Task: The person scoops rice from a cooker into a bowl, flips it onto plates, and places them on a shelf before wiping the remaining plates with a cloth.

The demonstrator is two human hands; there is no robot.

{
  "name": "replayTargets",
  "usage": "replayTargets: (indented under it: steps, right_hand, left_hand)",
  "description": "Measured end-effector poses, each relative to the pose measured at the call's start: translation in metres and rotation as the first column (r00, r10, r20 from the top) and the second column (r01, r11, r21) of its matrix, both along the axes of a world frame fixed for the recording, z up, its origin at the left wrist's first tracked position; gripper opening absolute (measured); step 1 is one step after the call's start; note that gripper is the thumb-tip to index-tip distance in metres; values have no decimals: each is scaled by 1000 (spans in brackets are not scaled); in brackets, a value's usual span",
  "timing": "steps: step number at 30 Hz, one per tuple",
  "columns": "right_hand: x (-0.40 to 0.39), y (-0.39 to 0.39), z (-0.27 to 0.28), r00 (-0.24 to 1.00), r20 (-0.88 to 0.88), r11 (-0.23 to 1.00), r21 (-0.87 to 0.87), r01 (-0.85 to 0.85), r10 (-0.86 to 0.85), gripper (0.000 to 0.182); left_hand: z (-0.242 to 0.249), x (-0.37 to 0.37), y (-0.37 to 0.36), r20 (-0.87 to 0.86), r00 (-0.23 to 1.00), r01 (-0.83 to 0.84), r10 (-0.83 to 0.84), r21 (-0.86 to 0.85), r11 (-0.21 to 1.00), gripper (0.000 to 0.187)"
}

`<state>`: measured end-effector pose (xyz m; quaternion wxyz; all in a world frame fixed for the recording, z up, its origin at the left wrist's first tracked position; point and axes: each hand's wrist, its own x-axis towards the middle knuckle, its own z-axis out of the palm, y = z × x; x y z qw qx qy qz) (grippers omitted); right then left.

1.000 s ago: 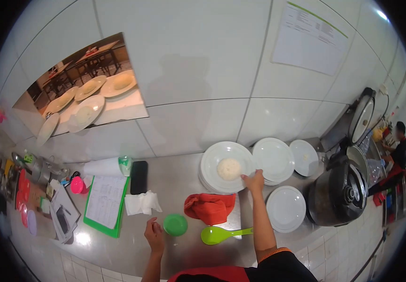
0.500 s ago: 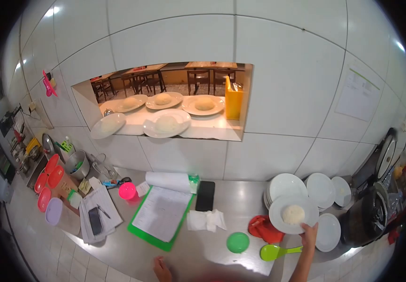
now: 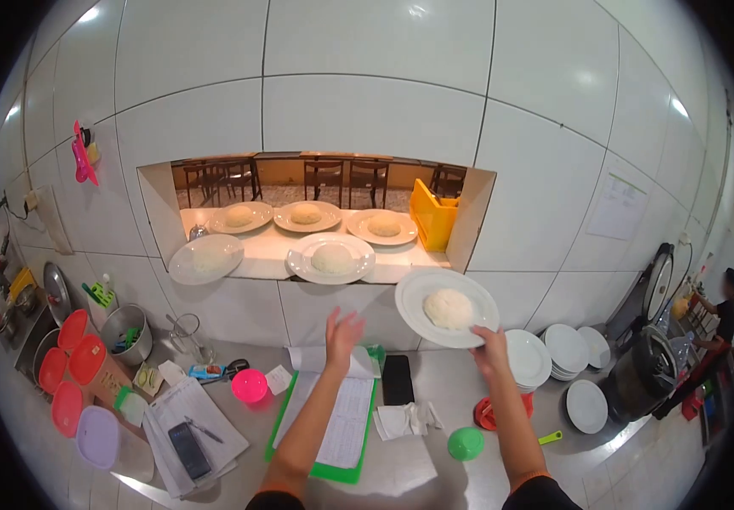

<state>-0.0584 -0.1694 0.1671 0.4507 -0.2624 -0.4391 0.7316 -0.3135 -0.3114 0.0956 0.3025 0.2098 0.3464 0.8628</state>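
Note:
My right hand [image 3: 493, 352] grips the rim of a white plate [image 3: 414, 297], which bears a rounded mound of rice [image 3: 448, 308]. It is raised in front of the wall, right of the serving hatch. My left hand [image 3: 343, 338] is held up over the clipboard [image 3: 347, 463], fingers apart and holding nothing. Ahead of it, on the hatch ledge [image 3: 265, 259], stand several white plates of rice; the nearest ones are a plate [image 3: 299, 262] at the middle front and another plate [image 3: 182, 268] at the left front.
Stacked white plates [image 3: 567, 348] stand at the right, beside a black rice cooker [image 3: 643, 374]. A phone [image 3: 398, 380], crumpled tissue [image 3: 401, 419], green cup [image 3: 466, 443] and red cloth [image 3: 486, 414] lie on the counter. Lidded containers [image 3: 86, 361] fill the left side. A yellow box [image 3: 433, 217] stands in the hatch. Another person [image 3: 724, 314] is far right.
My right hand has lifted the plate of rice up and left, away from the stacks. My left hand has risen from the counter's front edge toward the hatch. The view has shifted.

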Motion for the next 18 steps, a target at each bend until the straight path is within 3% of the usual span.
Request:
replayTargets:
  steps: [2, 4, 5, 9, 11, 18]
  right_hand:
    - [-39, 4, 1, 994, -67, 995, 51, 91, -87, 49]
    - [-67, 12, -4, 994, -72, 993, 78, 88, -82, 51]
    - [-78, 14, -7, 994, -71, 992, 96, 85, -78, 54]
    - [-112, 15, -21, 987, -75, 988, 58, 145, -141, 55]
    - [-123, 17, -27, 979, -130, 986, 23, 164, -159, 55]
    - [-149, 14, -28, 977, -140, 986, 24, 163, -158, 58]
  left_hand:
    - [16, -35, 34, 95, 995, -42, 34, 81, 996, 49]
    - [26, -63, 54, 95, 973, -204, 210, -70, 976, 58]
    - [26, -74, 58, 112, 960, -248, 255, -78, 966, 53]
    - [22, -101, 64, 85, 927, -362, 366, -66, 930, 47]
    - [22, -114, 56, -42, 864, -502, 501, -138, 854, 44]
    - [28, -149, 1, -56, 845, -532, 531, -166, 830, 45]
